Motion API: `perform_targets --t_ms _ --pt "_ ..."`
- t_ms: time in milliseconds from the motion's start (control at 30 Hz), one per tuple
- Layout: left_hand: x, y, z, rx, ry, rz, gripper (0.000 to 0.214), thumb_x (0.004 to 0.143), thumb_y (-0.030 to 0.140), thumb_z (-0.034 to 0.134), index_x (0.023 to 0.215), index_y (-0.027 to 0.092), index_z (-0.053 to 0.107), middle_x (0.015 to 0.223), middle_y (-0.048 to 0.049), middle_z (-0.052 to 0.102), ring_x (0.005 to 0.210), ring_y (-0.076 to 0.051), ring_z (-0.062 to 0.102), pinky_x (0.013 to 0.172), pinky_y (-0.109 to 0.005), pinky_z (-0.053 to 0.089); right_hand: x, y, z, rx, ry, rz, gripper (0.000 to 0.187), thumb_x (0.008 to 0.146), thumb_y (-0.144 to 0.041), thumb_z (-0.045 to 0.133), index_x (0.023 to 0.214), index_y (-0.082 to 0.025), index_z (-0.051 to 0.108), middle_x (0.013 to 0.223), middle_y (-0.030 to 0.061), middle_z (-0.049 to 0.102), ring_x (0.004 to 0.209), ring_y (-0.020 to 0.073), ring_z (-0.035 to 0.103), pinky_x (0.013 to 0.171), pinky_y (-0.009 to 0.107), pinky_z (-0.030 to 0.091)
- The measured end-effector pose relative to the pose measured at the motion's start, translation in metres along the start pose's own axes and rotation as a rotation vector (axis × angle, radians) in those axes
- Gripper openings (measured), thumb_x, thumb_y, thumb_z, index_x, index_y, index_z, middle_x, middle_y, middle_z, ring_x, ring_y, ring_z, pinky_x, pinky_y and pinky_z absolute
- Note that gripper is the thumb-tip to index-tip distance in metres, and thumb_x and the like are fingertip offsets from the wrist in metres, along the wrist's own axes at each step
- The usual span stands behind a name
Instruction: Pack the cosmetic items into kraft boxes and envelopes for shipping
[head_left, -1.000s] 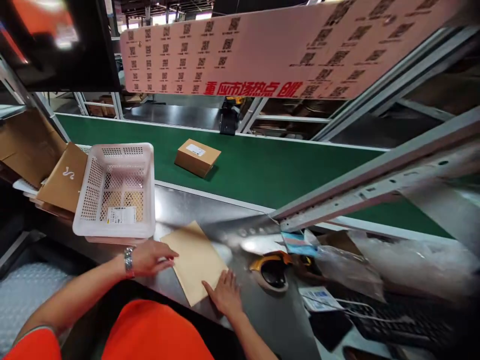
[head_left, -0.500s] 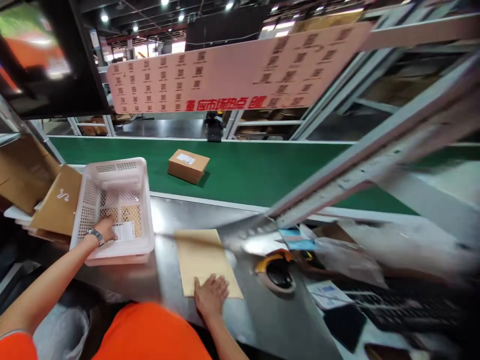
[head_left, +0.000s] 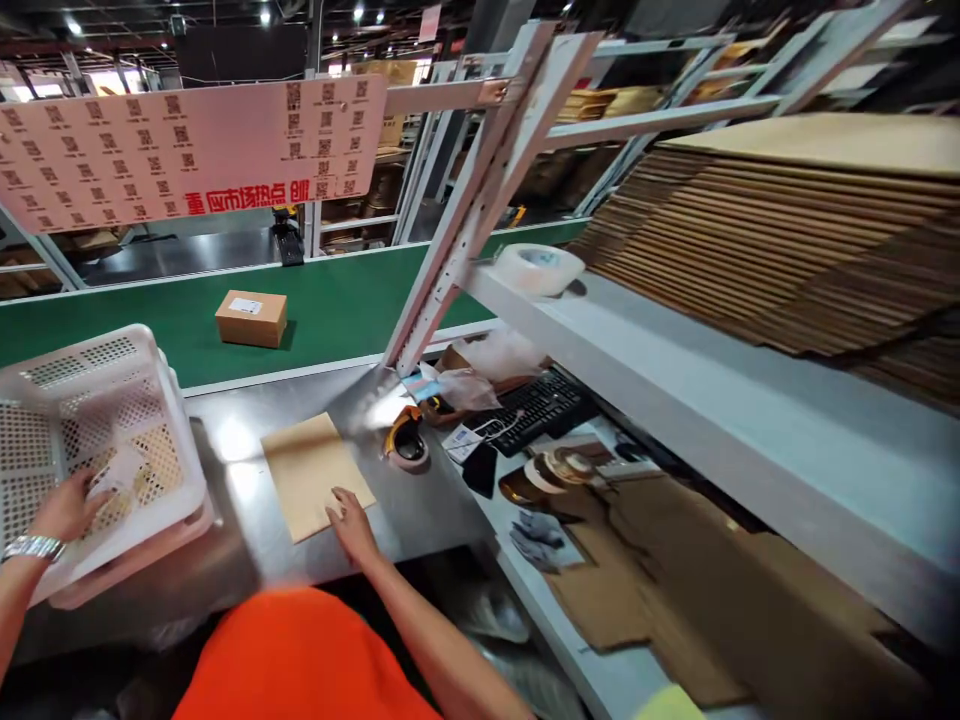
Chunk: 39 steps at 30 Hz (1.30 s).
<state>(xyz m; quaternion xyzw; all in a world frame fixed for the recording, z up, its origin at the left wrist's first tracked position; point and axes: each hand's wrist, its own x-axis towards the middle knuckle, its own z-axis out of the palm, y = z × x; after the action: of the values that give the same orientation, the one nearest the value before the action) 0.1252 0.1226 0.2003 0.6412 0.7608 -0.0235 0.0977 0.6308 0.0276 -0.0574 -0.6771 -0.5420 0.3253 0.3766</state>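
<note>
At the far left, on the metal bench point(head_left: 442, 510), a white plastic basket point(head_left: 182, 440) sits upon a second basket point(head_left: 127, 570). The left hand point(head_left: 67, 508) is inside the upper one, its fingertips at a whitish piece point(head_left: 120, 470); this part is blurred, and I cannot tell if the grip grasps it. Beyond, a cardboard box point(head_left: 251, 325) with a white label rests on the green belt point(head_left: 337, 300), below a pink board point(head_left: 225, 150) printed with codes. Next, a kraft envelope point(head_left: 311, 475) lies flat on the bench, to the right of the baskets. The right hand point(head_left: 352, 525) lies upon its lower right part, the grip loose and not clenched. Just beside, there is a tape dispenser point(head_left: 401, 440). Behind it, a slanted metal post point(head_left: 480, 180) rises and hides part of the belt. Further right come a keyboard point(head_left: 544, 410), a bottle point(head_left: 540, 475) of brownish colour and some cardboard sheets point(head_left: 600, 600). Over this side, a grey shelf point(head_left: 675, 390) stands in the way, carrying a tape roll point(head_left: 536, 270) and a tall stack of flat cardboard point(head_left: 765, 240).
</note>
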Motion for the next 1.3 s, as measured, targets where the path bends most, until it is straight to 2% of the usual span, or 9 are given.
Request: perform_targets --t_ms 100,167,333,467,700,833,933,1033,1300 --pt "-0.036 0.046 -0.019 -0.275 0.165 0.094 0.032 0.088 0.058 0.049 0.085 0.030 0.064 0.084 0.0032 0.074 0.087 -0.025 0.071 0.081 -0.036 0.056 0.012 -0.021 -0.035 0.161 0.023 0.094 0.047 0.099 -0.053 0.053 0.121 -0.018 0.076 0.113 0.0169 0.081 0.101 0.0296 0.078 0.089 0.046 0.066" --pt "-0.066 0.094 -0.021 -0.465 0.163 0.231 0.034 0.086 0.062 0.055 0.086 0.031 0.068 0.092 0.0007 0.077 0.090 -0.025 0.071 0.082 -0.035 0.056 0.011 -0.046 -0.059 0.278 -0.001 0.086 0.052 0.099 -0.059 0.055 0.123 -0.017 0.074 0.112 0.0156 0.081 0.096 0.0270 0.078 0.083 0.041 0.066" --pt "-0.116 0.231 0.022 -0.397 -0.333 0.613 0.027 0.086 0.046 0.061 0.073 0.023 0.069 0.078 -0.0037 0.073 0.076 -0.021 0.064 0.070 -0.031 0.048 -0.019 -0.130 -0.116 0.549 -0.242 -0.251 0.061 0.082 -0.059 0.085 0.134 -0.028 0.073 0.125 0.0095 0.077 0.103 0.0238 0.073 0.086 0.037 0.061" --pt "-0.113 0.294 0.070 -0.294 -0.539 0.639 0.020 0.073 0.034 0.075 0.065 0.019 0.065 0.062 0.0027 0.060 0.067 -0.015 0.055 0.062 -0.026 0.035 -0.040 -0.155 -0.148 0.297 -0.310 -0.332 0.023 0.095 -0.047 0.074 0.104 -0.029 0.085 0.094 0.0048 0.080 0.087 0.0214 0.072 0.084 0.036 0.057" --pt "-0.091 0.314 0.109 -0.908 -0.816 0.426 0.054 0.057 0.063 0.092 0.065 0.017 0.065 0.060 0.0012 0.061 0.057 -0.012 0.052 0.056 -0.025 0.039 -0.061 -0.098 -0.150 0.412 -0.421 0.068 0.026 0.083 -0.046 0.079 0.086 -0.022 0.085 0.081 0.0032 0.080 0.073 0.0196 0.067 0.070 0.031 0.049" --pt "-0.107 0.331 0.135 -1.307 -0.752 0.260 0.064 0.061 0.076 0.086 0.070 0.016 0.066 0.057 0.0039 0.055 0.052 -0.009 0.046 0.054 -0.023 0.038 -0.069 -0.086 -0.122 0.651 -0.150 0.251 0.040 0.073 -0.059 0.086 0.075 -0.020 0.078 0.063 -0.0019 0.068 0.057 0.0133 0.052 0.060 0.028 0.040" --pt "-0.127 0.340 0.158 -1.277 -0.786 0.243 0.061 0.060 0.071 0.089 0.074 0.014 0.071 0.058 0.0009 0.059 0.053 -0.011 0.050 0.052 -0.025 0.040 -0.071 -0.088 -0.103 0.798 -0.011 0.329 0.049 0.068 -0.067 0.088 0.078 -0.020 0.076 0.062 -0.0024 0.067 0.057 0.0135 0.053 0.059 0.028 0.041" --pt "-0.141 0.341 0.173 -1.239 -0.664 0.211 0.052 0.064 0.063 0.088 0.075 0.013 0.074 0.064 -0.0043 0.067 0.056 -0.014 0.056 0.053 -0.027 0.043 -0.074 -0.091 -0.095 0.911 -0.048 0.372 0.054 0.070 -0.072 0.086 0.086 -0.021 0.078 0.077 0.0024 0.076 0.067 0.0181 0.065 0.064 0.030 0.049" --pt "-0.136 0.331 0.174 -1.284 -0.470 0.073 0.040 0.069 0.049 0.086 0.077 0.012 0.077 0.071 -0.0084 0.074 0.058 -0.017 0.062 0.054 -0.029 0.049 -0.087 -0.090 -0.089 1.069 -0.084 0.464 0.049 0.069 -0.063 0.094 0.089 -0.019 0.083 0.092 0.0097 0.082 0.088 0.0244 0.075 0.076 0.034 0.058"
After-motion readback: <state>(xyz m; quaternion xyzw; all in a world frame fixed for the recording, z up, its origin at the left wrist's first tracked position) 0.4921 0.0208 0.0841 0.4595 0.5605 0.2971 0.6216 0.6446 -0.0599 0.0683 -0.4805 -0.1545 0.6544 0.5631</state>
